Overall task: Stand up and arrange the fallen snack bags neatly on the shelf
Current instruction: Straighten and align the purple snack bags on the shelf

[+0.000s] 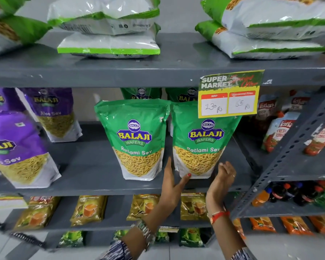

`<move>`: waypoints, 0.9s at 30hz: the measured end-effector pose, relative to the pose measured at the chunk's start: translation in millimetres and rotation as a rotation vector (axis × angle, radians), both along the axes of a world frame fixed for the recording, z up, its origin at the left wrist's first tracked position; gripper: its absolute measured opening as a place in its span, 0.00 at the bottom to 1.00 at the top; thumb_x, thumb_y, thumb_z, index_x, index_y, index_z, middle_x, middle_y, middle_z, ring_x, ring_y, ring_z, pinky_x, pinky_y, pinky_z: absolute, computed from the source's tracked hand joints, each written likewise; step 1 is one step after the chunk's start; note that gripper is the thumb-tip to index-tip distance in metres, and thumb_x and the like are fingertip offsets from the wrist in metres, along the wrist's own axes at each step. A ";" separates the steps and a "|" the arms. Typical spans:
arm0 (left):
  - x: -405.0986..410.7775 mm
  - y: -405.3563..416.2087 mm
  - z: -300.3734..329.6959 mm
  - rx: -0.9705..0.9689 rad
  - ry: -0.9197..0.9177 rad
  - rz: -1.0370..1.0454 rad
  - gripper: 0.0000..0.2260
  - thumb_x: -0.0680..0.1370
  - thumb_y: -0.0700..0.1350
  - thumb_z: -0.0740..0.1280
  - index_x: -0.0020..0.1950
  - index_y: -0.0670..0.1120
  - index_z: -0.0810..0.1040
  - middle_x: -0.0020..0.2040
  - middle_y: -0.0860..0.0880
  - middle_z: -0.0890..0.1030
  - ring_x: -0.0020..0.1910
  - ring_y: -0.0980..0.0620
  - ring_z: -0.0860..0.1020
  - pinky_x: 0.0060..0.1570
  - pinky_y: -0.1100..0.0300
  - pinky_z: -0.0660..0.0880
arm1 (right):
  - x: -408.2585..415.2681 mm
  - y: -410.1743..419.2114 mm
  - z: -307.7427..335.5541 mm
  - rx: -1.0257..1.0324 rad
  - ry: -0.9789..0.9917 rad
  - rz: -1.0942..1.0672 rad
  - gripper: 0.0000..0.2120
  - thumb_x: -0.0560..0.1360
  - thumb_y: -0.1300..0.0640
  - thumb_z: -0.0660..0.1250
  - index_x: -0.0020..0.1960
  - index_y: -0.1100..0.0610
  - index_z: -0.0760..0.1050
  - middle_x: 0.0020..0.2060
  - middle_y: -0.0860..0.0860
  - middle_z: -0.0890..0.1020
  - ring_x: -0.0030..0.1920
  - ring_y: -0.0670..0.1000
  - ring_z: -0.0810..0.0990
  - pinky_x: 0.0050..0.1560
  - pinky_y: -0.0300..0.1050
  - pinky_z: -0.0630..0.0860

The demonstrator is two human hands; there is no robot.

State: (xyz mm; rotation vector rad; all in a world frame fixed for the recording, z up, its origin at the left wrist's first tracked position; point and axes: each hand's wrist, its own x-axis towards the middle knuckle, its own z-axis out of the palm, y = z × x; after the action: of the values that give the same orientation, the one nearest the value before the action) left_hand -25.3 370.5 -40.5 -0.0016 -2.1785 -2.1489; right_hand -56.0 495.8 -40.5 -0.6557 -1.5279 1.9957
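Note:
Two green Ratlami Sev bags stand upright side by side on the grey middle shelf (94,177): the left bag (137,139) and the right bag (201,143). My left hand (172,182) has its fingers spread, with the thumb touching the right bag's bottom left corner. My right hand (223,177) is loosely curled at the same bag's bottom right corner and holds nothing. Two more green bags (142,93) stand behind, mostly hidden. Purple Aloo Sev bags (54,113) stand upright at the left.
A price tag (230,96) hangs from the upper shelf edge over the right bag's top. Flat green-and-white bags (109,27) lie stacked on the top shelf. Ketchup pouches (278,128) lean at the right behind a slanted perforated steel post (289,147). Tea packets fill the shelf below.

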 end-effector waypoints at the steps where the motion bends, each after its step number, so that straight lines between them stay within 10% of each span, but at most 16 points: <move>1: 10.0 -4.7 -1.4 -0.052 0.035 0.077 0.28 0.74 0.50 0.67 0.71 0.53 0.59 0.70 0.60 0.65 0.68 0.62 0.66 0.65 0.63 0.65 | 7.5 -4.7 -3.5 0.024 0.013 -0.032 0.16 0.78 0.57 0.59 0.64 0.61 0.68 0.57 0.51 0.71 0.55 0.48 0.72 0.44 0.29 0.70; 6: 56.4 -64.2 -10.2 -0.214 0.269 0.467 0.09 0.74 0.44 0.60 0.54 0.51 0.73 0.47 0.56 0.75 0.45 0.57 0.74 0.44 0.68 0.70 | 45.8 -65.1 -25.1 0.134 0.069 0.075 0.08 0.74 0.60 0.62 0.53 0.58 0.71 0.46 0.47 0.74 0.43 0.36 0.75 0.41 0.26 0.70; 12: 67.2 -211.1 -18.4 -0.173 0.266 0.943 0.10 0.74 0.43 0.60 0.55 0.47 0.71 0.46 0.53 0.70 0.43 0.64 0.71 0.44 0.71 0.67 | 78.4 -181.9 -37.9 0.178 0.087 0.523 0.06 0.71 0.54 0.65 0.47 0.46 0.72 0.43 0.51 0.77 0.41 0.38 0.76 0.42 0.28 0.71; 15: 66.6 -301.4 -20.0 -0.043 0.187 1.051 0.16 0.74 0.47 0.60 0.60 0.43 0.69 0.52 0.48 0.72 0.50 0.51 0.73 0.52 0.58 0.69 | 79.5 -249.9 -30.8 0.176 0.070 0.704 0.07 0.70 0.55 0.65 0.47 0.49 0.72 0.42 0.52 0.77 0.40 0.38 0.76 0.43 0.28 0.71; 23: 47.4 -463.6 -7.4 0.008 0.024 0.819 0.18 0.80 0.44 0.55 0.69 0.39 0.61 0.69 0.39 0.66 0.67 0.47 0.66 0.71 0.49 0.61 | 49.3 -412.1 -4.3 0.136 0.000 0.885 0.23 0.76 0.52 0.64 0.68 0.55 0.64 0.66 0.56 0.70 0.66 0.52 0.70 0.69 0.50 0.67; 27: 40.0 -492.5 -6.9 0.078 -0.095 0.578 0.24 0.79 0.51 0.55 0.73 0.44 0.57 0.75 0.45 0.60 0.73 0.48 0.61 0.74 0.46 0.57 | 35.5 -451.7 0.3 0.048 0.018 0.827 0.29 0.72 0.47 0.63 0.69 0.58 0.63 0.65 0.56 0.73 0.62 0.47 0.75 0.65 0.46 0.72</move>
State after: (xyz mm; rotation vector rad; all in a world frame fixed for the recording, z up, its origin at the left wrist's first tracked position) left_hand 14.7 -122.0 -47.4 0.6588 -1.8267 -1.9147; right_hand -20.4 44.0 -40.2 0.0580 -2.0365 2.4974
